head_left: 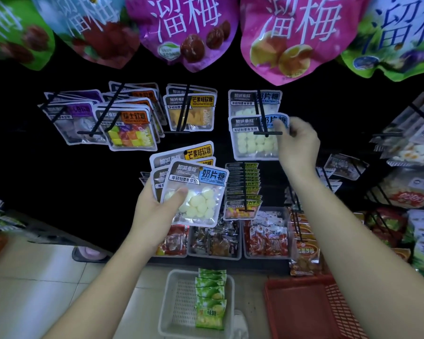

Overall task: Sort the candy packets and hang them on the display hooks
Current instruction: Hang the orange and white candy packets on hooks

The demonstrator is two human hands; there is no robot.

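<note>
Left hand (154, 204) is raised at centre, fingers curled round a fan of candy packets (181, 167), thumb pressed across the front one. The front packet (196, 199) has a blue label and pale round sweets behind a clear window. Two yellow-label packets (196, 152) are fanned behind it, tops showing above.

Right hand (296, 140) is up at the display, fingertips pinching the top right corner of a hung blue-label packet (252, 143). That packet sits at the front end of a black hook (267, 133), the crossbar lying across its upper part. A second blue-label packet (245, 104) hangs farther back on the same hook.

To the left, other hooks carry mango packets (190, 113), orange-label packets (130, 130) with mixed coloured cubes, and purple-label packets (71, 121). Above hangs a row of large plum bags (189, 33) in green, blue, magenta and pink.

Below the right hand is a hook of green-label packets (242, 192), then grey trays (216, 257) of wrapped snacks.

On the tiled floor (47, 277) stands a white basket (179, 302) with a row of green packets (211, 299) along its right side. A red basket (304, 311) is just beside it, under the right forearm.
</note>
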